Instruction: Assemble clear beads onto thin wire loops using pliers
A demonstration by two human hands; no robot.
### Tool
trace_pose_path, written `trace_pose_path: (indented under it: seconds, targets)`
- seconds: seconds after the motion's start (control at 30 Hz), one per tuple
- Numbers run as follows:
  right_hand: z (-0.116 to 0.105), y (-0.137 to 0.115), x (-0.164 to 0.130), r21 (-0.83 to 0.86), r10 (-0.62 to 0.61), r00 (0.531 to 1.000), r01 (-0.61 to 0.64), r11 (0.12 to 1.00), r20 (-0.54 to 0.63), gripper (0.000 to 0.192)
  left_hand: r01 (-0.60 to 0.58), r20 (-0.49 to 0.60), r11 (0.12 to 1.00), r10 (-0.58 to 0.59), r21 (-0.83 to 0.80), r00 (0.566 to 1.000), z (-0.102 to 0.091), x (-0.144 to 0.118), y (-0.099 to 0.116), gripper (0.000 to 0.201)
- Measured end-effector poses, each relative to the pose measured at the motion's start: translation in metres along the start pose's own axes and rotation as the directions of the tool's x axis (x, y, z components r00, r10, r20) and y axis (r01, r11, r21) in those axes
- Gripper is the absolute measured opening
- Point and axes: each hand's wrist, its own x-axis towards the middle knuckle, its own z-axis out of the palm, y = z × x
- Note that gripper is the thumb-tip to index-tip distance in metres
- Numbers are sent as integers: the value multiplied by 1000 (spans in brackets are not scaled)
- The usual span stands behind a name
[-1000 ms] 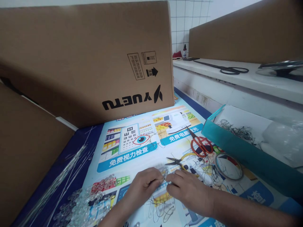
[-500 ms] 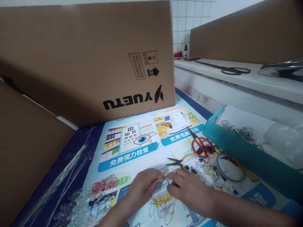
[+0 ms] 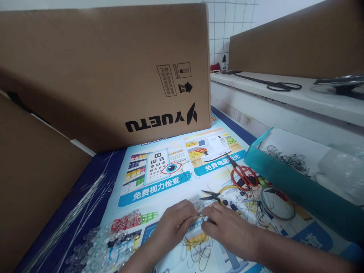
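My left hand and my right hand meet low in the middle of the view, with fingertips almost touching. Both are closed in a pinch on thin wire, whose exact shape the fingers partly hide. Bent loops of wire lie just below the hands on the printed sheet. Right behind my right hand are pliers with yellow handles, their jaws pointing left. Red-handled scissors rest farther back to the right. Clear beads are heaped left of my left hand.
A teal box with wire pieces and a clear plastic bag stands at right. Near it lie a round wire coil and tangled wire. Straight wires lie at left. A large cardboard box blocks the back; black scissors lie on a ledge.
Both hands stay pinched together in nearly the same place, with only slight finger movement. The whole view has shifted very slightly.
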Motion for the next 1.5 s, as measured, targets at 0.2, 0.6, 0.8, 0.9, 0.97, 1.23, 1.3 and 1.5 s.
trace_pose_path:
  seconds: [0.2,0.6,0.8,0.9,0.97,1.23,1.3,1.5]
  targets:
    - [0,-1,2,-7,-11,1000,11,1000,10,6,89,10,995,-89,39,996,-4,2,5,15]
    - [-5,-1,3,-21,-20,998,22,1000,65,7,226,77,959,-241,168,967,-17,-1,15,8]
    - [-3,-1,3,-23,-19,999,20,1000,32,5,158,118,951,-195,265,974,-22,-3,20,16]
    - [-4,-1,4,-37,-20,1000,21,999,13,3,167,99,927,-212,336,972,-21,-4,22,16]
    - [-4,-1,4,-48,-20,1000,21,999,2,4,185,83,913,-229,363,970,-19,-5,22,17]
    - [-5,-1,4,-33,-23,1000,23,999,4,4,144,15,945,-155,294,988,-7,-5,11,18]
    - [-5,-1,4,-38,-26,1000,27,999,14,5,135,-2,950,-141,283,990,-5,-5,11,18]
    - [-5,-1,4,-50,-25,999,26,998,20,3,135,-10,942,-139,307,990,0,-4,12,20]
